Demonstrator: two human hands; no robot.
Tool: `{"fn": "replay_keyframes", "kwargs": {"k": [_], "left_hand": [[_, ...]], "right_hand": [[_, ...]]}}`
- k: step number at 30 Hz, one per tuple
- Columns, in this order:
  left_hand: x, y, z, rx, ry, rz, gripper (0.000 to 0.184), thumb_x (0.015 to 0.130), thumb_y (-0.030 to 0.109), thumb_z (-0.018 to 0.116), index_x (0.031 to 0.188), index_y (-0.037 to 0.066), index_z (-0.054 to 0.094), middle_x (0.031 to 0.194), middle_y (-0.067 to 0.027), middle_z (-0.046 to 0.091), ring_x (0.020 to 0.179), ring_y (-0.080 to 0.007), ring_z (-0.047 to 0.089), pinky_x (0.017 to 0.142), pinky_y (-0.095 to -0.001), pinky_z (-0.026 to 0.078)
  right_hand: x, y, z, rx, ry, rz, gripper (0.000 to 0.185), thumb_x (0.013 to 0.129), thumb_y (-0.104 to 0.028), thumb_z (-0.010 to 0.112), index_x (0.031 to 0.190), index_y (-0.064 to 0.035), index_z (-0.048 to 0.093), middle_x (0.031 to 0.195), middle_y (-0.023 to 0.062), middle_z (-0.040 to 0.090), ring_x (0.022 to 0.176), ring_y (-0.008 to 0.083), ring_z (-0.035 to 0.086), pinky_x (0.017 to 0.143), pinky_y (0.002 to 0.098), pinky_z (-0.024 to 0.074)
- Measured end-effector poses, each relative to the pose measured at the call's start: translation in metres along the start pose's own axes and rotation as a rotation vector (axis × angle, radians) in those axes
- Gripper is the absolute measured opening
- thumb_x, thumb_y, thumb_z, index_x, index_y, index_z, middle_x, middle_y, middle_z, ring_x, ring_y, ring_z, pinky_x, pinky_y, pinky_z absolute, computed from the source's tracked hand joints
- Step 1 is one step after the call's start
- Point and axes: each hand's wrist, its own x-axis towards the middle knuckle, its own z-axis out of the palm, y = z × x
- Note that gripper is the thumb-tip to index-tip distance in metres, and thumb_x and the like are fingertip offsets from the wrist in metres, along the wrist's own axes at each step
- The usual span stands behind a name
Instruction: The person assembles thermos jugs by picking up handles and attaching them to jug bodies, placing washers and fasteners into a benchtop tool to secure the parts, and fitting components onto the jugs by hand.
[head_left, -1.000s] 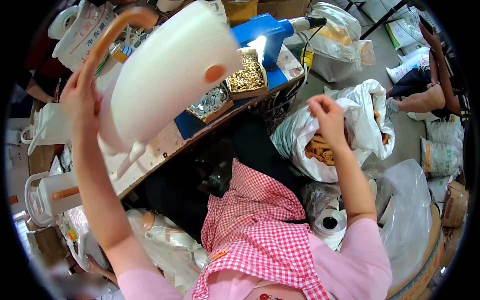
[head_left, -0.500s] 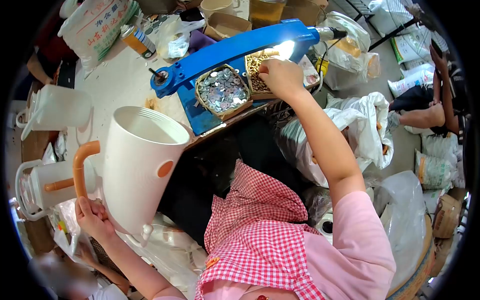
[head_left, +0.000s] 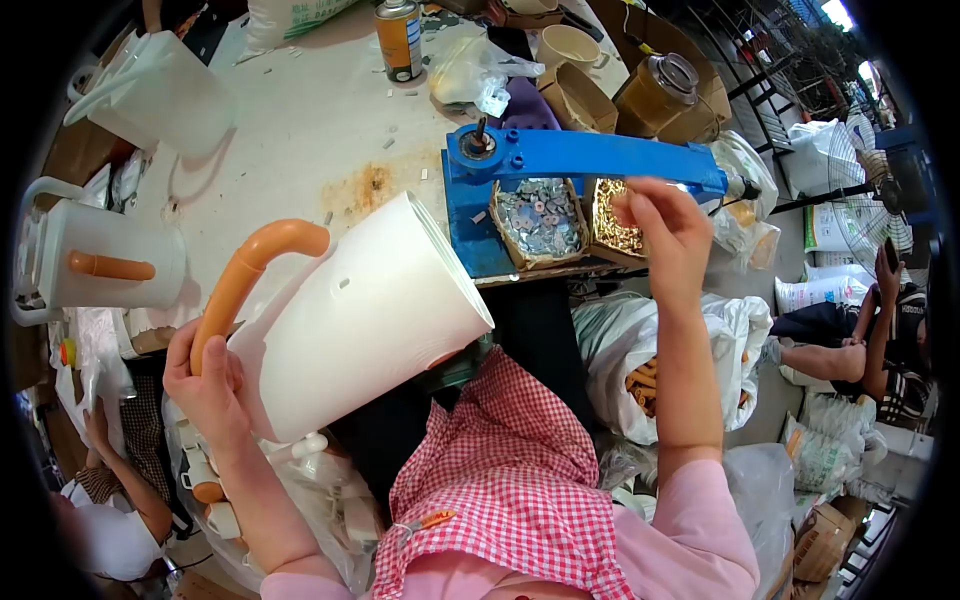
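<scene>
My left hand is closed round the lower part of an orange curved handle. Beside the handle, a large white plastic pitcher leans tilted, its rim up to the right; a small hole shows in its wall. Whether the handle is fastened to the pitcher, I cannot tell. My right hand is raised just over a box of small brass-coloured pieces, fingers pinched and slightly blurred; anything between them is too small to make out. Next to it stands a box of grey metal washers.
A blue metal arm spans above both boxes. White pitchers stand at the left, and a spray can is at the back. A white sack of orange handles sits at the right. Other people are at both sides.
The pitcher has tipped over to the right, with the orange handle turned upward. My right hand has lifted from inside the brass-coloured pieces. The view has shifted.
</scene>
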Motion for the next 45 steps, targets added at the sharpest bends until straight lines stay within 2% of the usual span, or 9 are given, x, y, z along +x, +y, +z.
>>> {"fn": "replay_keyframes", "kwargs": {"k": [8,20,29,33,35,36,38,40,45], "left_hand": [[-0.006,0.006,0.01,0.075,0.007,0.033,0.035,0.089,0.024,0.08,0.107,-0.001,0.066,0.073,0.0036,0.056,0.054,-0.0024,0.044,0.048,-0.0175,0.032],[-0.004,0.002,0.012,0.085,-0.019,0.073,0.029,0.095,0.019,0.072,0.112,-0.003,0.064,0.072,0.0039,0.053,0.053,-0.0018,0.04,0.047,-0.0183,0.027],[0.0,0.002,0.011,0.046,0.018,0.089,0.036,0.09,0.025,0.079,0.11,-0.002,0.066,0.073,0.003,0.057,0.054,-0.0024,0.043,0.047,-0.0175,0.029],[-0.003,0.001,0.005,0.043,0.012,0.07,0.038,0.09,0.027,0.078,0.11,-0.003,0.065,0.073,0.0028,0.057,0.053,-0.0022,0.042,0.047,-0.0174,0.027],[-0.004,0.0,0.005,0.03,0.0,0.079,0.039,0.09,0.027,0.079,0.111,-0.003,0.065,0.073,0.0027,0.057,0.053,-0.0022,0.042,0.047,-0.0173,0.027],[-0.003,-0.001,0.003,0.031,-0.007,0.071,0.039,0.09,0.027,0.079,0.111,-0.003,0.065,0.073,0.0026,0.057,0.053,-0.0021,0.043,0.047,-0.0173,0.027],[0.001,-0.001,0.007,0.027,-0.015,0.072,0.04,0.09,0.027,0.079,0.111,-0.003,0.065,0.073,0.0026,0.057,0.053,-0.0021,0.043,0.047,-0.0172,0.027],[0.0,0.001,0.011,0.105,0.015,0.071,0.038,0.094,0.028,0.074,0.113,-0.004,0.063,0.062,0.0067,0.044,0.05,-0.0022,0.034,0.048,-0.0197,0.027],[-0.004,0.004,0.012,0.098,0.022,0.075,0.039,0.091,0.029,0.077,0.111,-0.003,0.065,0.068,0.0044,0.052,0.052,-0.0023,0.04,0.047,-0.0183,0.028]], "right_hand": [[0.053,-0.023,0.12,0.269,-0.133,-0.151,0.01,0.092,-0.002,0.07,0.099,0.0027,0.067,0.098,0.012,0.075,0.091,0.0135,0.071,0.083,0.024,0.0551],[0.056,-0.024,0.122,0.17,-0.23,-0.031,0.014,0.091,-0.002,0.072,0.102,0.0037,0.067,0.097,0.0134,0.075,0.091,0.0161,0.072,0.085,0.0273,0.0563],[0.049,-0.021,0.121,0.305,-0.131,-0.186,0.012,0.086,-0.003,0.076,0.097,0.0023,0.072,0.091,0.006,0.075,0.084,0.0109,0.07,0.077,0.0235,0.0549],[0.009,0.007,0.078,0.156,-0.099,-0.228,0.011,0.087,-0.007,0.075,0.097,-0.0006,0.073,0.093,0.0077,0.075,0.078,0.0132,0.07,0.073,0.0254,0.0552],[-0.003,0.017,0.069,-0.467,-0.316,0.026,0.01,0.084,-0.01,0.073,0.093,-0.0058,0.075,0.095,0.0091,0.074,0.082,0.0214,0.07,0.077,0.0312,0.0555],[-0.006,0.031,0.069,-0.463,-0.313,0.033,0.01,0.084,-0.01,0.073,0.093,-0.0058,0.075,0.095,0.0091,0.074,0.082,0.0214,0.07,0.077,0.0312,0.0555],[0.0,0.058,0.068,-0.855,-0.338,-0.267,0.012,0.08,-0.012,0.07,0.089,-0.0096,0.077,0.096,0.0097,0.072,0.093,0.0291,0.067,0.085,0.038,0.054],[0.004,0.064,0.069,-0.878,-0.368,-0.245,0.013,0.08,-0.012,0.068,0.089,-0.0093,0.077,0.098,0.0092,0.071,0.097,0.03,0.066,0.088,0.0402,0.0527],[0.005,0.069,0.066,-0.828,-0.355,-0.27,0.011,0.08,-0.013,0.07,0.088,-0.0093,0.076,0.092,0.0085,0.072,0.098,0.0303,0.065,0.089,0.0422,0.0518]]}}
